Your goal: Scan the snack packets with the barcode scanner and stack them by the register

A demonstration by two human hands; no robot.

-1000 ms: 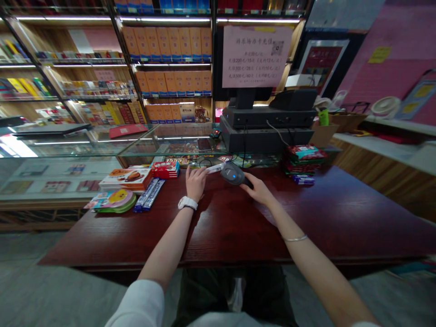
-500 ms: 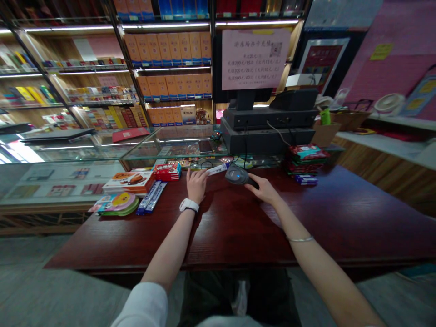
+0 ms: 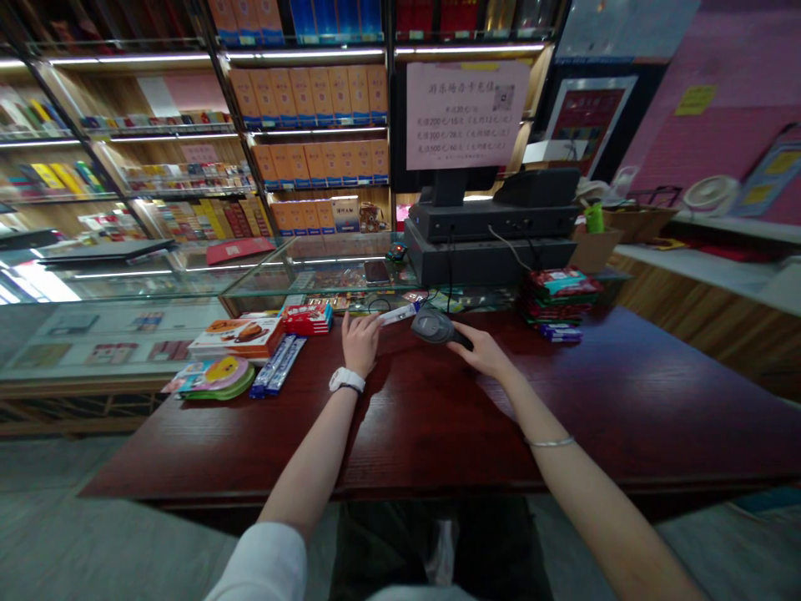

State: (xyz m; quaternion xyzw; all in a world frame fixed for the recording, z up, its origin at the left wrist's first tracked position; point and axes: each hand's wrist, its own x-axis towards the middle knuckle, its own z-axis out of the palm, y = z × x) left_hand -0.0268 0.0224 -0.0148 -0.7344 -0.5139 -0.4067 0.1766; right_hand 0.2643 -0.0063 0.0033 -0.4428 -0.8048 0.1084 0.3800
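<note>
Between the fingers of my left hand is one end of a long, narrow white-and-blue packet, which points to the right. My right hand grips the handle of a dark grey barcode scanner. The scanner's head is beside the packet's far end, above the dark red table. To the left of my left hand lie similar long blue packets, red-and-white packs, an orange-and-white box and round-ended colourful packs.
Behind the table stands a glass display counter with a phone on it. A black cash register carries a printed sign. At right lie stacked red-and-green packs and small purple packs. Stocked shelves line the back.
The scanner and my right hand have shifted very slightly left and down. My left hand still holds the packet in almost the same place. The blue light on the scanner no longer shows.
</note>
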